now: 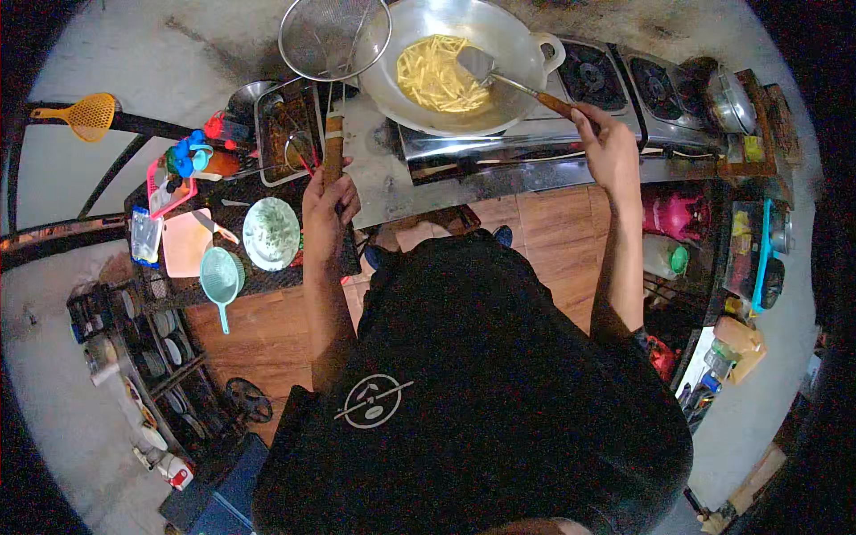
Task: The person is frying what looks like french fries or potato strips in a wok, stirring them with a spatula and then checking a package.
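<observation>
A large metal wok (378,100) sits on the stove, with pale yellow strips of food (435,80) lying in oil at its bottom. My right hand (608,147) grips the wooden handle of a metal spatula (518,85), whose blade rests among the strips. In my left hand (331,200) is the wooden handle of a round wire-mesh strainer (324,37). Its mesh bowl is raised at the wok's left side and overlaps the rim in view; whether they touch I cannot tell.
Left of the stove are a rectangular metal tray (274,134), a patterned plate (271,234), a pink cutting board (184,247) with a knife (217,227) and a green plastic strainer (222,275). Bare burners (588,75) lie to the right, then a metal pot (729,100).
</observation>
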A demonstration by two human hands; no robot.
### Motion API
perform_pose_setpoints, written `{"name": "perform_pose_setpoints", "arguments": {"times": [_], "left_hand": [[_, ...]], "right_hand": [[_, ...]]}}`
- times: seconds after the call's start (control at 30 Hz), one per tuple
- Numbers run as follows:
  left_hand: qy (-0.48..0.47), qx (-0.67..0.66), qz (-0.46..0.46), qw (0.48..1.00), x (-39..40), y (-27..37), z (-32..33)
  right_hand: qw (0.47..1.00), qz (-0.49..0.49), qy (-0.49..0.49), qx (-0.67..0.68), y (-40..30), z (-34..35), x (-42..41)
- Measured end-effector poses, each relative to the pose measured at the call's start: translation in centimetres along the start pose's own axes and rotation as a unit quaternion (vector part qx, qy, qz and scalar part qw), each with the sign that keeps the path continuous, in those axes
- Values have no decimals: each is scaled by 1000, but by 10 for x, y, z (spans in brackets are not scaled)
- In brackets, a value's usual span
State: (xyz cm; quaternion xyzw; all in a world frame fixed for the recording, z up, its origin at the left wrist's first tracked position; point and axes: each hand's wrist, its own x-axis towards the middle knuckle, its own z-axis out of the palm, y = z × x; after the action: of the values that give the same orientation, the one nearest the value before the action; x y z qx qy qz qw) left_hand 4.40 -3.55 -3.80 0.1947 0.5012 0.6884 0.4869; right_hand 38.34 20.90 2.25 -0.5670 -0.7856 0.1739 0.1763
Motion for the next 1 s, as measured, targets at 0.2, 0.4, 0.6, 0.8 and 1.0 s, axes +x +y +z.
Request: {"name": "perform_pose_setpoints", "arguments": {"times": [0.2, 0.4, 0.6, 0.8, 1.0], "left_hand": [[11, 9, 10, 1000, -3, 1, -1], [-6, 7, 0, 1000, -4, 0, -7], [3, -7, -1, 1000, -7, 3, -5], [12, -2, -16, 1000, -4, 0, -6], [15, 7, -5, 1000, -3, 2, -2]], "right_hand": [[980, 3, -38, 195, 20, 13, 7], [971, -34, -65, 228, 6, 22, 5], [982, -58, -33, 177, -18, 3, -5], [992, -115, 17, 45, -12, 13, -7], [995, -84, 20, 59, -12, 16, -11]]}}
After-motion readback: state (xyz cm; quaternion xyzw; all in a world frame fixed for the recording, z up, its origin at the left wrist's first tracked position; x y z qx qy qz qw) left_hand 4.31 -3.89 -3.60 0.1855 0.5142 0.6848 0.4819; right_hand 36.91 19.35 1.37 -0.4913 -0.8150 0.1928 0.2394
